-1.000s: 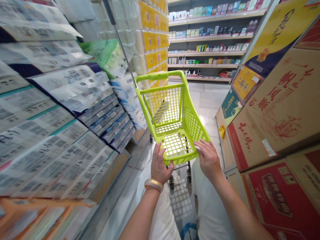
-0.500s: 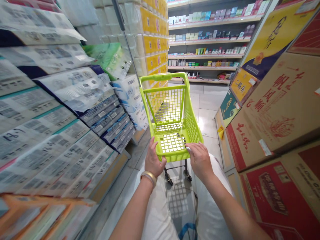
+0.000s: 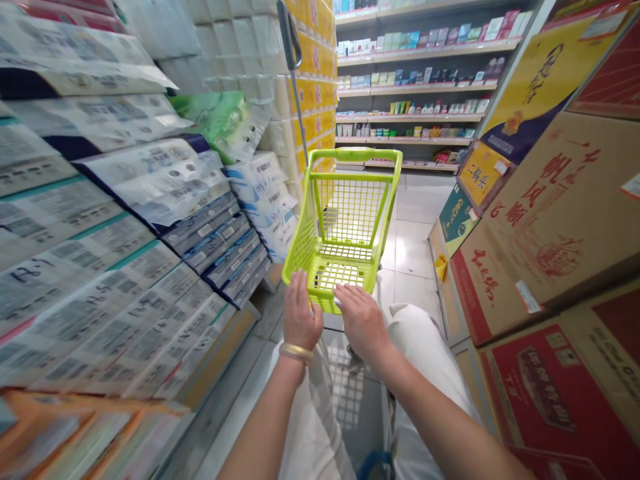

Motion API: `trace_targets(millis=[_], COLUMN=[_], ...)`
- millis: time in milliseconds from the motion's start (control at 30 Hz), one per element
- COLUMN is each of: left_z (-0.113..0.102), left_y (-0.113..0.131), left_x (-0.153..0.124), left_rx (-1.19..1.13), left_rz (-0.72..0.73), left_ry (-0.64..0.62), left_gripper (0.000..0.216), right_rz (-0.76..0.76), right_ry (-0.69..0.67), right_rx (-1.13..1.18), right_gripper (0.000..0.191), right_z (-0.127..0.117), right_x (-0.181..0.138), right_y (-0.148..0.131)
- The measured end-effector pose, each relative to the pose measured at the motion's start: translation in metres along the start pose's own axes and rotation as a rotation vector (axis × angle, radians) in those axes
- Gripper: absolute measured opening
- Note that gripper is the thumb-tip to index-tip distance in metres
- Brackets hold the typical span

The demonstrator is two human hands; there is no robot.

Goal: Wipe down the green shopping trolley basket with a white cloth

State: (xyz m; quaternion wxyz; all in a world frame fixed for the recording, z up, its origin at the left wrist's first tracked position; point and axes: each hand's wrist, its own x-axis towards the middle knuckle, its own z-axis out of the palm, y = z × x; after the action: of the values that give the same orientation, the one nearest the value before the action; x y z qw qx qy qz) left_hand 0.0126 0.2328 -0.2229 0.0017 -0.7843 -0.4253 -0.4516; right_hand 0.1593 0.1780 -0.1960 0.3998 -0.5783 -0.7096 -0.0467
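Note:
A small lime-green shopping cart (image 3: 287,267) with grid walls stands on the floor in front of my knees. My left hand (image 3: 303,310) grips its near rim toward the left, fingers laid over the edge and the thumb on my side. Further right, my right hand (image 3: 361,317) holds the same rim, its fingers bent over the edge. The basket looks empty. A thin pole with a grey looped handle (image 3: 290,37) rises by the cart's far left corner; its lower end is hidden. A gold bracelet circles my left wrist.
Stacked packs of paper goods (image 3: 115,267) line the left side, with yellow-sided packs (image 3: 317,87) behind. Cardboard cartons (image 3: 550,233) form the right side. Shelves of small bottles and boxes (image 3: 415,87) stand across the far end of the tiled aisle (image 3: 415,247).
The cart has swung round, its far end moving right and its near end left. The pole has shifted right with it. My right hand has moved left, closer to my left.

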Motion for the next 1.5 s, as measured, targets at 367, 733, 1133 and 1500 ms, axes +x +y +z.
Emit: trace_targets(millis=[367, 733, 1133, 1500], left_z=[0.009, 0.003, -0.006, -0.015], left_y=[0.024, 0.037, 0.021, 0.007], left_x=[-0.011, -0.023, -0.019, -0.017], left_rx=[-0.050, -0.094, -0.087, -0.160], left_rz=[0.017, 0.033, 0.037, -0.083], left_ry=[-0.080, -0.085, 0.008, 0.060], left_gripper=[0.050, 0.044, 0.019, 0.027], right_rz=[-0.223, -0.264, -0.139, -0.126], right_ry=[-0.132, -0.188, -0.088, 0.203], right_rx=[0.075, 0.054, 0.088, 0.105], right_gripper=[0.032, 0.024, 0.023, 0.034], right_z=[-0.017, -0.046, -0.028, -0.061], right_x=[0.009, 0.000, -0.013, 0.007], right_y=[0.010, 0.025, -0.016, 0.012])
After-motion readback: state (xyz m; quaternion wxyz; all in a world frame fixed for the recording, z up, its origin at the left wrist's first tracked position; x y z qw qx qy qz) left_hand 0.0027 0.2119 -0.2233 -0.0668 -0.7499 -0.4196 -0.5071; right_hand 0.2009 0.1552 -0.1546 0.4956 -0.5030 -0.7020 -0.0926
